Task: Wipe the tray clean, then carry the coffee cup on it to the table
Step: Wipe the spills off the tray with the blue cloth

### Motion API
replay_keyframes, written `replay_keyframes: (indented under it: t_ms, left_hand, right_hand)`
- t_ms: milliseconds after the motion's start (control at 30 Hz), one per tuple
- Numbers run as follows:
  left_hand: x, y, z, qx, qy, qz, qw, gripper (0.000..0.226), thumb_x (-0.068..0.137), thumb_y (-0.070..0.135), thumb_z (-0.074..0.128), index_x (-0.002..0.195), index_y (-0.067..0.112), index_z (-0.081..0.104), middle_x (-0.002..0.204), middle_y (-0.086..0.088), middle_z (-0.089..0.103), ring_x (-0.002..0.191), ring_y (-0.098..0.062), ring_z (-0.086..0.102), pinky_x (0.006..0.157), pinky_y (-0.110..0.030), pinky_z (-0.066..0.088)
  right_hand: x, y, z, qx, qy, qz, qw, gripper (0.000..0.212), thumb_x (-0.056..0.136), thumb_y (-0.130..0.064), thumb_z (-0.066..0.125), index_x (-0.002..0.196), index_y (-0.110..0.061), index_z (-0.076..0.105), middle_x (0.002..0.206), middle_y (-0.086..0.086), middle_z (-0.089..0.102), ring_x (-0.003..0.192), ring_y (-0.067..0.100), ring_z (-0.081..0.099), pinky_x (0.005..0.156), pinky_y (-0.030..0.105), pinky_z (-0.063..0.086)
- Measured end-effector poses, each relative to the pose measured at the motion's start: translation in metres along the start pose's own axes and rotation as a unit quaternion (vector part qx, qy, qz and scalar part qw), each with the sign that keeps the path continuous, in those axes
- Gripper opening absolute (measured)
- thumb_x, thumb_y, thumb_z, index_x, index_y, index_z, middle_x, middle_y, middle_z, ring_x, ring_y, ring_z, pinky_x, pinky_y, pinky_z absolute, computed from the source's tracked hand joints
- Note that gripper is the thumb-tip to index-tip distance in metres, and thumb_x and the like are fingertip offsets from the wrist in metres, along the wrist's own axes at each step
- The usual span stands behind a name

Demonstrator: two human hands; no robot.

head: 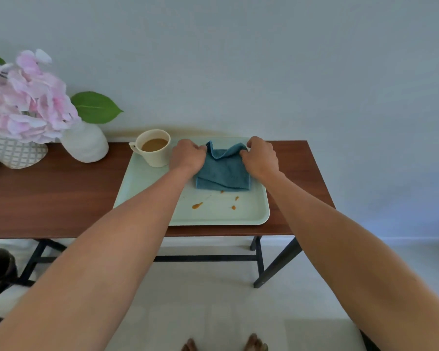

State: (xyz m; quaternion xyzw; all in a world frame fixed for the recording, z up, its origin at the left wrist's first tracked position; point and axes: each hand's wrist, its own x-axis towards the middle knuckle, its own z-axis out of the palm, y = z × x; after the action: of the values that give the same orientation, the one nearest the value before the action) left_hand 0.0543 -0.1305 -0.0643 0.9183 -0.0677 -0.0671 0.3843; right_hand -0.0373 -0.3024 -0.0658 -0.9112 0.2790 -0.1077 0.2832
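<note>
Cream coffee cup, milky coffee inside

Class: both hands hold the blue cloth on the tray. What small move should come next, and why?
Probably draw the blue cloth, pinched by the left hand and right hand, toward the near rim of the tray: the orange-brown spills lie unwiped just in front of it.

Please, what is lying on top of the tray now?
On the tray stand a coffee cup and a blue cloth, pinched by the left hand and right hand. Brown stains show nearer. Anything under the cloth is hidden.
</note>
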Motion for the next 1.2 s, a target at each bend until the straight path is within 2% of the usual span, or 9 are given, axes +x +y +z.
replay_keyframes:
  t_ms: [133,300,400,500,600,667,733,900,1200]
  left_hand:
    - [-0.020,-0.009,-0.015,0.119,0.131,0.128,0.976,0.030,0.096,0.047,0.053,0.091,0.022,0.069,0.079,0.008,0.068,0.070,-0.019,0.060,0.060,-0.032,0.043]
    - [-0.053,-0.046,-0.048,0.117,0.197,0.270,0.935,0.018,0.090,0.039,0.052,0.080,0.025,0.057,0.056,0.009,0.054,0.049,-0.013,0.049,0.047,-0.023,0.032]
    - [-0.059,-0.081,-0.073,0.150,0.194,0.249,0.937,0.017,0.086,0.039,0.051,0.075,0.026,0.051,0.056,0.009,0.053,0.051,-0.018,0.050,0.052,-0.026,0.032]
    - [-0.055,-0.118,-0.097,0.167,0.146,0.202,0.954,0.015,0.088,0.039,0.050,0.082,0.027,0.056,0.076,0.010,0.059,0.070,-0.019,0.058,0.062,-0.034,0.045]
    - [-0.045,-0.144,-0.113,0.179,0.081,0.167,0.966,0.033,0.096,0.033,0.053,0.125,0.019,0.063,0.126,-0.001,0.060,0.112,-0.025,0.058,0.091,-0.044,0.050]
    - [-0.036,-0.154,-0.117,0.207,0.022,0.157,0.966,0.051,0.100,0.030,0.051,0.148,0.014,0.049,0.153,-0.008,0.047,0.139,-0.029,0.042,0.112,-0.048,0.036]
    - [-0.030,-0.160,-0.117,0.229,-0.021,0.145,0.962,0.058,0.103,0.031,0.044,0.158,0.017,0.033,0.165,-0.006,0.030,0.153,-0.025,0.023,0.122,-0.047,0.020]
    - [-0.022,-0.173,-0.114,0.181,-0.067,0.117,0.974,0.062,0.103,0.026,0.030,0.163,0.025,0.016,0.170,0.004,0.013,0.156,-0.012,0.004,0.125,-0.042,-0.002]
    - [-0.020,-0.177,-0.113,0.198,-0.063,0.131,0.969,0.064,0.102,0.020,0.027,0.164,0.022,0.010,0.171,0.003,0.012,0.156,-0.013,0.001,0.125,-0.046,-0.004]
  right_hand:
    - [-0.010,-0.003,0.007,-0.096,0.070,-0.077,0.990,0.026,0.100,-0.013,0.053,0.125,-0.007,0.053,0.120,0.012,0.054,0.104,0.030,0.055,0.064,0.037,0.039]
    - [-0.032,-0.032,0.029,-0.150,0.070,-0.139,0.976,0.025,0.099,-0.015,0.046,0.119,-0.005,0.058,0.116,0.014,0.061,0.105,0.035,0.056,0.082,0.040,0.042]
    - [-0.046,-0.046,0.048,-0.173,0.049,-0.125,0.976,0.031,0.099,-0.020,0.045,0.124,-0.007,0.058,0.123,0.014,0.061,0.113,0.036,0.055,0.094,0.043,0.041]
    - [-0.049,-0.050,0.059,-0.193,0.028,-0.089,0.977,0.036,0.100,-0.027,0.043,0.129,-0.009,0.057,0.132,0.015,0.056,0.121,0.036,0.051,0.102,0.047,0.036]
    - [-0.043,-0.050,0.063,-0.205,0.015,-0.058,0.977,0.051,0.103,-0.039,0.037,0.144,-0.010,0.046,0.152,0.016,0.041,0.139,0.036,0.036,0.112,0.050,0.029]
    - [-0.037,-0.049,0.065,-0.195,-0.028,-0.030,0.980,0.063,0.104,-0.047,0.028,0.156,-0.012,0.032,0.165,0.015,0.023,0.151,0.035,0.019,0.120,0.053,0.017]
    - [-0.033,-0.048,0.069,-0.186,-0.069,-0.008,0.980,0.069,0.103,-0.055,0.020,0.161,-0.017,0.021,0.170,0.014,0.011,0.155,0.033,0.006,0.123,0.055,0.007]
    - [-0.032,-0.046,0.076,-0.196,-0.091,-0.002,0.976,0.077,0.099,-0.067,0.013,0.164,-0.027,0.003,0.171,0.011,-0.005,0.156,0.032,-0.009,0.122,0.057,-0.008]
    - [-0.021,-0.075,0.096,-0.233,-0.114,-0.032,0.965,0.075,0.096,-0.068,0.011,0.163,-0.035,-0.001,0.171,0.007,-0.008,0.155,0.036,-0.012,0.119,0.062,-0.012]
